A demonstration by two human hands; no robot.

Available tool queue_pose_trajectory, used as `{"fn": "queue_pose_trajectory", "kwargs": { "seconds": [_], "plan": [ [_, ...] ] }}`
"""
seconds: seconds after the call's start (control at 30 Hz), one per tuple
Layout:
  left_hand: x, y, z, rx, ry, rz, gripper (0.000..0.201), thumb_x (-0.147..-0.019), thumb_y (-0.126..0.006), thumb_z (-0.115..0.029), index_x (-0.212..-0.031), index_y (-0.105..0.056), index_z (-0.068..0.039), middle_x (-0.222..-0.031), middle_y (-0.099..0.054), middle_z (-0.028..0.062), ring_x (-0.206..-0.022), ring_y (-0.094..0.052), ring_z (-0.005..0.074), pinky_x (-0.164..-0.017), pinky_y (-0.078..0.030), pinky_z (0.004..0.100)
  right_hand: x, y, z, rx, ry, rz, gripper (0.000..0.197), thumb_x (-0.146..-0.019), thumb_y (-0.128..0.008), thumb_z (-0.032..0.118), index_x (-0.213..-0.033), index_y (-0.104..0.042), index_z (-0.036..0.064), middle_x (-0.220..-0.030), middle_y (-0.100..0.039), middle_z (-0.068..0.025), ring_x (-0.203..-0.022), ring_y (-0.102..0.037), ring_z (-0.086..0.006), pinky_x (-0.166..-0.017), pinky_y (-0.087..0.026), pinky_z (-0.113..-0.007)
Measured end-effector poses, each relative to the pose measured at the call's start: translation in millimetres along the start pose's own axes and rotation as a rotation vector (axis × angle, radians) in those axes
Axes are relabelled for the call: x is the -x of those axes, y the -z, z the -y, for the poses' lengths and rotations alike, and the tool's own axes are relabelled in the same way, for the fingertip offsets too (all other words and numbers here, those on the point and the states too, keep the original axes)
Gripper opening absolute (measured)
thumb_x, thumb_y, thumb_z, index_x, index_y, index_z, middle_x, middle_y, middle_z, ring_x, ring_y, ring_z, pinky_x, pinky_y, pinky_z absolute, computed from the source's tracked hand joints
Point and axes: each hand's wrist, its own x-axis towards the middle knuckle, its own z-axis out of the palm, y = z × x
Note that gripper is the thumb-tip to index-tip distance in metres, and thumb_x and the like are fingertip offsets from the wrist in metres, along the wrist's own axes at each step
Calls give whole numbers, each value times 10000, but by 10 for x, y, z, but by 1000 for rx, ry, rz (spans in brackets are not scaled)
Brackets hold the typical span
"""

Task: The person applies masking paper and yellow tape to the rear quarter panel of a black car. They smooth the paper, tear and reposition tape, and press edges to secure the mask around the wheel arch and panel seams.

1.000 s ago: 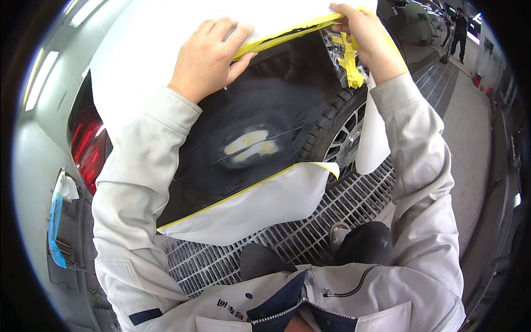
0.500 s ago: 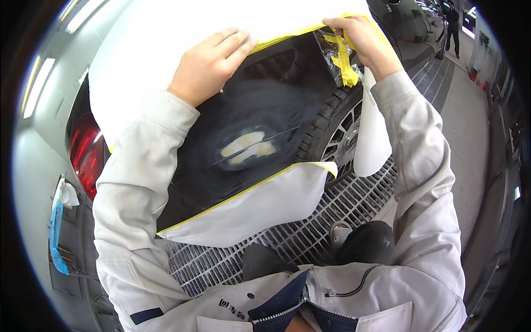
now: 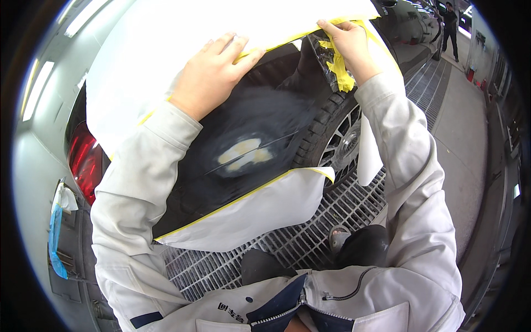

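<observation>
A large white sheet of masking paper (image 3: 166, 33) with a yellow masking tape edge (image 3: 285, 41) lies over the upper part of a dark car panel (image 3: 265, 108). My left hand (image 3: 213, 74) pinches the taped edge between thumb and fingers. Farther right, my right hand (image 3: 351, 47) also pinches this edge, thumb and fingers closed on it. Below, the panel bears a sanded patch (image 3: 243, 155) with pale filler. A second masking paper strip (image 3: 249, 218) hangs from yellow tape along the panel's lower edge.
Right of the panel is a wheel (image 3: 345, 141), with crumpled yellow tape (image 3: 340, 72) and clear film above it. A red tail light (image 3: 86, 166) sits at left. Metal floor grating (image 3: 293, 238) runs beneath my legs. Another person (image 3: 449, 30) stands far right.
My left hand's fingers have curled in around the taped edge. My right hand has shifted slightly left and down. More taped edge shows beside my left wrist, and the paper by the wheel has moved.
</observation>
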Motion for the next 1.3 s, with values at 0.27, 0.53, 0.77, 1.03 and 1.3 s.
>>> {"fn": "queue_pose_trajectory", "kwargs": {
  "seconds": [0.27,0.53,0.77,1.03,1.3],
  "plan": [
    [-10,-24,-86,-24,74,91,568,-947,-705,-25,-1494,-732,-176,-1541,-691,127,-1448,-644,350,-1156,-577,501,97,-43,96,-86,47,-19,500,-958,-956,307,-1184,-807,-113,-1067,-828,-109,-940,-744,-139,-863,-584,-290],
    [-94,91,-362,-14,157,117,629,-887,-764,-256,-1484,-718,-63,-1655,-597,180,-1581,-515,370,-1303,-410,577,121,-16,134,-88,0,0,496,-960,-952,278,-1229,-802,-111,-1112,-828,-120,-965,-740,-149,-878,-577,-301],
    [-444,-376,-819,60,338,163,892,-1034,-692,-551,-1700,-477,2,-1793,-444,178,-1692,-365,334,-1389,-248,528,101,-34,84,-180,9,-3,452,-944,-965,268,-1175,-811,-88,-1039,-811,-77,-915,-717,-127,-816,-562,-294],
    [-745,-664,-1012,127,362,114,875,-1061,-671,-555,-1705,-472,3,-1827,-395,170,-1710,-335,320,-1395,-246,515,-35,62,-31,-86,69,31,414,-941,-971,291,-1066,-809,-68,-928,-783,-59,-801,-684,-114,-728,-541,-275],
    [-918,-790,-985,168,328,74,825,-1058,-693,-518,-1676,-515,-1,-1800,-446,168,-1690,-378,317,-1388,-277,505,-58,76,-80,72,90,5,492,-920,-981,344,-1042,-788,-92,-905,-768,-66,-790,-684,-125,-709,-551,-290]
  ]
}}
